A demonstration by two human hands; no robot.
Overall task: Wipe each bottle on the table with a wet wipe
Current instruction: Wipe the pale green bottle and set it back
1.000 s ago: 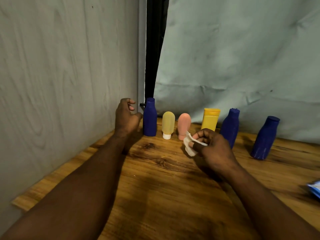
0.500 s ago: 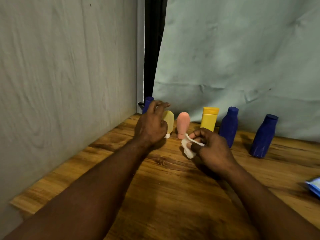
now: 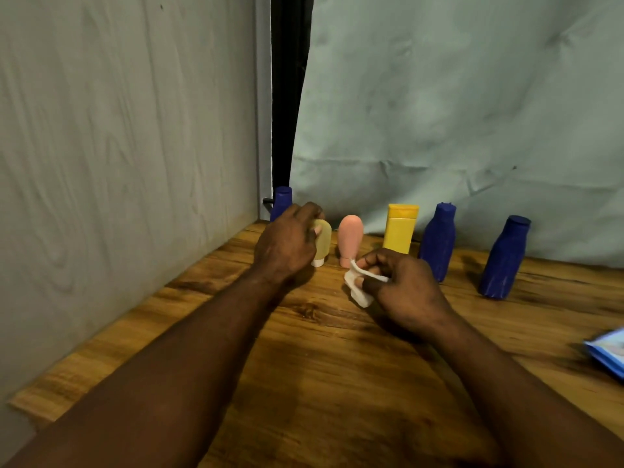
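As I watch through the head camera, the wooden table (image 3: 337, 383) fills the lower view, with a pale wall panel (image 3: 118, 146) on its left and a wrinkled grey-green cloth (image 3: 456, 113) hanging behind it. Six bottles stand upright in a row along the back: the leftmost blue bottle (image 3: 282, 201), partly hidden behind the left hand (image 3: 287, 244), then the pale yellow bottle (image 3: 323, 238), the pink bottle (image 3: 350, 236), the bright yellow bottle (image 3: 400, 231), the middle blue bottle (image 3: 439, 241) and the rightmost blue bottle (image 3: 504, 258), set a little apart. The left hand wraps its fingers round the pale yellow bottle, whose white cap points down at the tabletop. The right hand (image 3: 405, 288), just in front of the pink bottle, pinches a crumpled white wet wipe (image 3: 359, 292) between thumb and fingers, low over the wood; I cannot tell whether it touches. A blue packet (image 3: 607, 352) lies at the table's right side, cut off by the frame.
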